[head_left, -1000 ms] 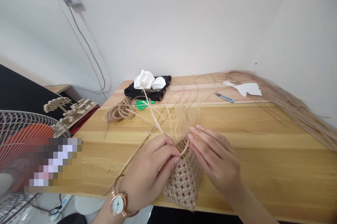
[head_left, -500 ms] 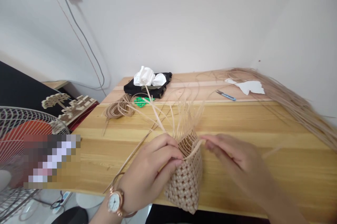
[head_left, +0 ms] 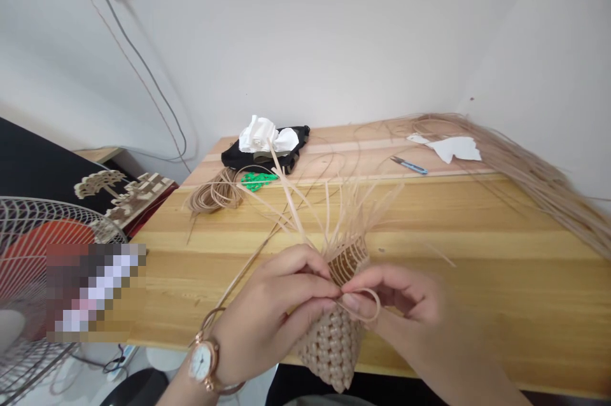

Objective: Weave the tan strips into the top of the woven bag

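Note:
A small woven basket [head_left: 331,345] of beige strips stands at the table's front edge, its mouth tilted up and loose strip ends fanning out at the back. My left hand [head_left: 281,304] pinches the rim at its near side, thumb and fingers closed. My right hand [head_left: 398,310] is closed on a beige weaving strip [head_left: 379,304], bent into a loop beside the rim. The two hands' fingertips almost meet there. My fingers hide part of the rim. A watch [head_left: 203,361] is on my left wrist.
Behind lie a coiled bundle of strips [head_left: 214,193], a green piece [head_left: 258,181], a black bag [head_left: 233,158] with white tissue [head_left: 260,133], and blue thread snips [head_left: 409,165]. Long strips [head_left: 534,170] and torn white paper [head_left: 458,148] are at right. A fan [head_left: 57,221] stands at left.
My right hand has moved left and slightly down to the rim, close to my left fingertips. The strip it holds, previously stretched along the rim, now curls in a loop.

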`<state>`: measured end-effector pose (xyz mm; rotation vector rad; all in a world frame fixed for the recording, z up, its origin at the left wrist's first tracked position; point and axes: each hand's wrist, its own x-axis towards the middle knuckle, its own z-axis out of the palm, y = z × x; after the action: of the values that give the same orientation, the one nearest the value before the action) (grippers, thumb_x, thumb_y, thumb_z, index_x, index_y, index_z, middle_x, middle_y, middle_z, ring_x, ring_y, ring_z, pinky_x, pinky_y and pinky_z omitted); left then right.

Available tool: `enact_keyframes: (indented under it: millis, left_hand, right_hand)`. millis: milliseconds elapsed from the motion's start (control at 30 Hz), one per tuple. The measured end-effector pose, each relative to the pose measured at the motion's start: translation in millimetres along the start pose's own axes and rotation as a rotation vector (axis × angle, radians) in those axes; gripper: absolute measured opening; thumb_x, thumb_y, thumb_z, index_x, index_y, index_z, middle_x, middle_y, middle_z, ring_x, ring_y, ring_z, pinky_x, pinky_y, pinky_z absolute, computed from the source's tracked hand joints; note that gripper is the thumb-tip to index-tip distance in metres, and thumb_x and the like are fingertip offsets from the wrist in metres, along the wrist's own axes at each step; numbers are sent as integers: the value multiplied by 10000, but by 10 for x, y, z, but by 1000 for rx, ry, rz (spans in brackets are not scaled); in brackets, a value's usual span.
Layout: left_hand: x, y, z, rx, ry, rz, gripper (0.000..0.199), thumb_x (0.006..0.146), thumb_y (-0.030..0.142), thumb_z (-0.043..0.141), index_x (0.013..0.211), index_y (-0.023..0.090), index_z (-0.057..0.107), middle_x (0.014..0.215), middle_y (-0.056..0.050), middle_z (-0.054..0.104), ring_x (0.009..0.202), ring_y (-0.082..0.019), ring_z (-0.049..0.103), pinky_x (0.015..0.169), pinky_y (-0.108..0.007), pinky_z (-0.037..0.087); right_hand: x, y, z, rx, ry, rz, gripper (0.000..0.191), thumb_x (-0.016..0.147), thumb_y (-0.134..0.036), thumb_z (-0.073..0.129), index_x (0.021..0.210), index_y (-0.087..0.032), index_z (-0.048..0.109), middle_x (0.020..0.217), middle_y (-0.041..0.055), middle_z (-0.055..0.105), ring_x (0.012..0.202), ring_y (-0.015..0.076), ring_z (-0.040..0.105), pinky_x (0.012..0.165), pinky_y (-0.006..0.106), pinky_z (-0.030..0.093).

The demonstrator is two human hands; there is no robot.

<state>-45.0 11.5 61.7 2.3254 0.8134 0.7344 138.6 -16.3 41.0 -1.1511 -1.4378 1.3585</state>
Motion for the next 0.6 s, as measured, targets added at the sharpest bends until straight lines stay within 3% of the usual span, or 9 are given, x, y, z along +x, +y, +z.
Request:
enact_keyframes:
  millis: [133, 233, 433, 600]
  left_hand:
    - [-1, -3, 1, 10, 6, -30, 146, 813, 126, 500, 882, 162, 624, 857, -65, 549, 797, -136, 535, 676, -250, 469]
    - [-2, -7, 13, 11, 28, -38, 128, 809, 130, 509, 860, 161, 622, 840, -60, 550, 780, -133, 534, 667, -247, 468]
    - [7, -12, 40, -22, 56, -27, 109, 794, 102, 519, 842, 146, 606, 837, -59, 551, 777, -127, 536, 680, -245, 462]
    - [21, -14, 39, -26, 59, -31, 108, 798, 104, 513, 835, 147, 605, 839, -60, 559, 791, -133, 542, 695, -255, 466]
  right_hand:
    - [8, -20, 45, -64, 55, -133, 90, 749, -244, 608, 743, -211, 691, 719, 20, 629, 670, 128, 574, 580, 230, 458]
    - [3, -24, 87, -119, 104, -168, 129, 778, -255, 575, 777, -226, 700, 753, 25, 634, 693, 134, 579, 577, 228, 464]
    - [-7, -12, 65, -175, 79, -206, 165, 813, -233, 522, 867, -228, 677, 769, 19, 622, 692, 128, 581, 586, 229, 476]
    - [13, -28, -8, -249, 217, -270, 77, 766, -209, 583, 796, -219, 653, 761, 19, 633, 693, 137, 586, 589, 235, 481]
